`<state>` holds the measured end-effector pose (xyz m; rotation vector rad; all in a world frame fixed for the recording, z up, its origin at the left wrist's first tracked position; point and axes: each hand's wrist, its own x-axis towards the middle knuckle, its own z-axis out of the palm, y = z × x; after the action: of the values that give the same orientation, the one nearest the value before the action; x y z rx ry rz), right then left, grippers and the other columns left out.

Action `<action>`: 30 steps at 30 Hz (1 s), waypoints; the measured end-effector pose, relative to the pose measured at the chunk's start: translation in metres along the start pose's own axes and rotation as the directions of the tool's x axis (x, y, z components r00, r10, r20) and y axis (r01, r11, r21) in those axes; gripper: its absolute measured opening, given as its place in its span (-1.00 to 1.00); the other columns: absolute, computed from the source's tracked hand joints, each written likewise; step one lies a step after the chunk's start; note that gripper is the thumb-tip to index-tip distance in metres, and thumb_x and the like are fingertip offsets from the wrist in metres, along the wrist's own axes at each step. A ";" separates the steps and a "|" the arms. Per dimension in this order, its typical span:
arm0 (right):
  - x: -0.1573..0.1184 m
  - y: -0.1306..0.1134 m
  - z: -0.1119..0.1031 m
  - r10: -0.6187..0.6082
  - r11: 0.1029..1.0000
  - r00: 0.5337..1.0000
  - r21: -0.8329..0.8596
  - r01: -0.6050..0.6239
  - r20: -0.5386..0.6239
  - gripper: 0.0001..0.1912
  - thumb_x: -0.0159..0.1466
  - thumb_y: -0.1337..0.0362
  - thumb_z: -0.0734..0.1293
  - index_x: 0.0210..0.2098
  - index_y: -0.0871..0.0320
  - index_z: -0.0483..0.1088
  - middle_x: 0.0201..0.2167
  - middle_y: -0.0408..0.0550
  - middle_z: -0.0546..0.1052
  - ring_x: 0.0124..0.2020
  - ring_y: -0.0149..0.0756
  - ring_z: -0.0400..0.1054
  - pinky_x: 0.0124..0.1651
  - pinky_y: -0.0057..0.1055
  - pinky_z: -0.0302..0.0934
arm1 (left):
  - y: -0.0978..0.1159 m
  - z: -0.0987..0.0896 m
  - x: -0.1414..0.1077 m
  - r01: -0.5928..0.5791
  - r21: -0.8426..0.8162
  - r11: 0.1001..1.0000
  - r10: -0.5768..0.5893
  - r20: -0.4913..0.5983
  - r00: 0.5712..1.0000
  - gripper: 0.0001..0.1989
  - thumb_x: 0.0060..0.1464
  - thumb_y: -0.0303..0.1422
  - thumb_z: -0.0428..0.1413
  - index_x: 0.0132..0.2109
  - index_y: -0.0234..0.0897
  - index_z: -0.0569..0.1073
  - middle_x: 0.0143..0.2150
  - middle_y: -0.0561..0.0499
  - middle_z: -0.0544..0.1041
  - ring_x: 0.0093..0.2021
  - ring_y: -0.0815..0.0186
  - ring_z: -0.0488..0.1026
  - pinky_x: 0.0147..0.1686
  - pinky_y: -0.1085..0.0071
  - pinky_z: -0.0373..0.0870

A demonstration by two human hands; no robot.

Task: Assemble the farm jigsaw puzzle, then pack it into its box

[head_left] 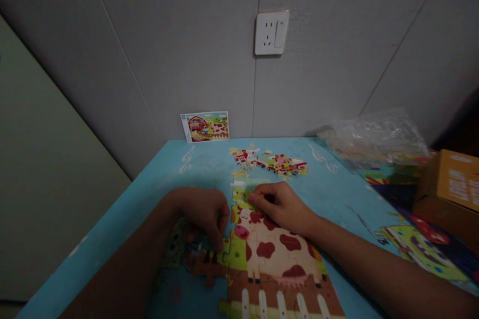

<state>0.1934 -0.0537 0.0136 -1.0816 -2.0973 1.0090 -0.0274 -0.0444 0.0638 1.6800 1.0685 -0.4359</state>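
A partly joined jigsaw puzzle (267, 251) lies on the table in front of me, showing a white cow with reddish-brown patches above a white fence. My left hand (205, 212) bends down at its left edge, fingers curled and tips on a brown and green puzzle piece (209, 265) that meets the joined part. In the shade under this hand are more dark, hard-to-read pieces. My right hand (280, 204) rests on the puzzle's upper part with curled fingers, thumb and index close together near the green strip. Whether anything is between them is hidden.
Loose puzzle pieces (280, 163) lie heaped at the far side of the blue table (204, 164). A picture card (207, 127) of a barn and cow leans on the wall. Clear plastic wrapping (377, 134) and an orange box (454, 189) stand at the right.
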 end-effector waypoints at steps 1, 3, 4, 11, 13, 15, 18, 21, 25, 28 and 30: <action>0.000 0.000 0.000 -0.004 1.000 1.000 -0.010 0.004 0.000 -0.61 0.29 0.12 0.20 -0.59 0.17 0.30 -0.70 -0.22 0.26 -0.63 -0.48 0.07 -0.56 -0.49 -0.07 | 0.001 0.001 0.000 0.013 0.007 1.000 -0.013 -0.012 1.000 -0.77 -0.30 -0.27 0.31 -0.51 -0.24 0.42 -0.63 0.14 0.43 -0.74 0.43 0.29 -0.77 0.54 0.18; 0.000 0.000 0.000 -0.018 0.999 1.000 -0.029 0.018 0.001 -0.62 0.29 0.13 0.21 -0.60 0.17 0.29 -0.70 -0.22 0.25 -0.63 -0.48 0.07 -0.56 -0.49 -0.07 | 0.003 0.004 -0.001 0.045 0.023 0.999 -0.044 -0.035 0.998 -0.75 -0.31 -0.25 0.31 -0.52 -0.25 0.42 -0.60 0.12 0.44 -0.73 0.42 0.30 -0.75 0.52 0.20; 0.000 0.000 0.000 -0.025 0.999 1.000 -0.035 0.025 0.001 -0.62 0.29 0.13 0.21 -0.60 0.17 0.29 -0.70 -0.23 0.25 -0.63 -0.48 0.06 -0.55 -0.49 -0.07 | 0.004 0.005 -0.002 0.060 0.035 0.998 -0.059 -0.052 0.997 -0.74 -0.32 -0.23 0.32 -0.51 -0.24 0.42 -0.59 0.12 0.45 -0.73 0.42 0.30 -0.74 0.51 0.20; 0.001 -0.001 0.001 -0.021 0.998 1.000 -0.051 0.021 0.010 -0.61 0.29 0.14 0.20 -0.62 0.17 0.28 -0.71 -0.24 0.22 -0.63 -0.49 0.03 -0.56 -0.48 -0.09 | 0.004 0.014 -0.008 0.132 0.213 0.968 -0.039 -0.394 0.918 -0.46 -0.59 -0.12 0.37 -0.36 -0.20 0.43 -0.60 0.14 0.43 -0.69 0.37 0.26 -0.72 0.49 0.02; 0.001 -0.001 0.001 -0.022 0.997 1.000 -0.069 0.022 0.011 -0.61 0.29 0.14 0.20 -0.62 0.17 0.28 -0.70 -0.24 0.21 -0.63 -0.49 0.02 -0.56 -0.48 -0.11 | 0.003 0.015 -0.008 0.138 0.226 0.964 -0.035 -0.405 0.913 -0.51 -0.59 -0.09 0.37 -0.45 -0.22 0.42 -0.64 0.12 0.41 -0.69 0.38 0.23 -0.71 0.48 -0.01; 0.002 -0.002 0.001 -0.019 0.996 1.000 -0.085 0.020 0.011 -0.60 0.29 0.14 0.20 -0.63 0.17 0.27 -0.71 -0.24 0.21 -0.63 -0.49 0.01 -0.56 -0.48 -0.12 | 0.003 0.016 -0.008 0.150 0.255 0.955 -0.039 -0.394 0.918 -0.56 -0.54 -0.07 0.35 -0.54 -0.23 0.39 -0.68 0.12 0.38 -0.70 0.40 0.20 -0.70 0.48 -0.02; 0.002 -0.003 0.002 -0.019 0.994 1.000 -0.104 0.020 0.010 -0.60 0.29 0.14 0.20 -0.62 0.17 0.29 -0.70 -0.23 0.23 -0.63 -0.49 0.03 -0.56 -0.48 -0.12 | 0.006 0.017 -0.009 0.168 0.322 0.932 -0.015 -0.426 0.905 -0.58 -0.48 -0.06 0.33 -0.62 -0.23 0.32 -0.72 0.13 0.31 -0.72 0.42 0.17 -0.69 0.47 -0.03; 0.003 -0.004 0.003 -0.016 0.992 1.000 -0.124 0.018 0.012 -0.60 0.29 0.13 0.20 -0.62 0.17 0.31 -0.71 -0.22 0.26 -0.64 -0.48 0.06 -0.56 -0.48 -0.13 | 0.010 0.018 -0.008 0.179 0.398 0.900 0.036 -0.476 0.879 -0.56 -0.50 -0.08 0.33 -0.67 -0.24 0.28 -0.70 0.13 0.27 -0.70 0.42 0.16 -0.69 0.47 -0.03; 0.002 -0.007 0.003 -0.021 0.987 1.000 -0.162 0.024 0.016 -0.60 0.30 0.15 0.19 -0.63 0.16 0.31 -0.72 -0.21 0.31 -0.66 -0.48 0.08 -0.56 -0.47 -0.12 | 0.013 0.019 -0.008 0.150 0.439 0.886 0.057 -0.423 0.904 -0.57 -0.42 -0.08 0.32 -0.67 -0.24 0.27 -0.69 0.12 0.28 -0.69 0.40 0.20 -0.69 0.46 0.00; 0.002 -0.008 0.003 -0.027 0.982 0.999 -0.186 0.032 0.031 -0.61 0.30 0.16 0.19 -0.61 0.16 0.33 -0.72 -0.20 0.33 -0.67 -0.48 0.08 -0.55 -0.47 -0.12 | 0.013 0.020 -0.010 0.132 0.352 0.927 -0.002 -0.347 0.938 -0.57 -0.36 -0.06 0.30 -0.66 -0.23 0.26 -0.75 0.13 0.27 -0.74 0.38 0.20 -0.68 0.45 0.05; 0.002 -0.009 0.003 -0.024 0.980 0.999 -0.195 0.030 0.037 -0.61 0.31 0.16 0.18 -0.60 0.17 0.33 -0.72 -0.20 0.34 -0.67 -0.48 0.08 -0.55 -0.47 -0.11 | 0.013 0.020 -0.011 0.132 0.285 0.949 -0.042 -0.300 0.953 -0.57 -0.33 -0.05 0.29 -0.65 -0.23 0.27 -0.77 0.14 0.26 -0.74 0.37 0.22 -0.66 0.44 0.10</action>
<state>0.1866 -0.0568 0.0192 -1.1331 -2.2706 0.8273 -0.0182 -0.0679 0.0714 2.0189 1.3493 -0.4352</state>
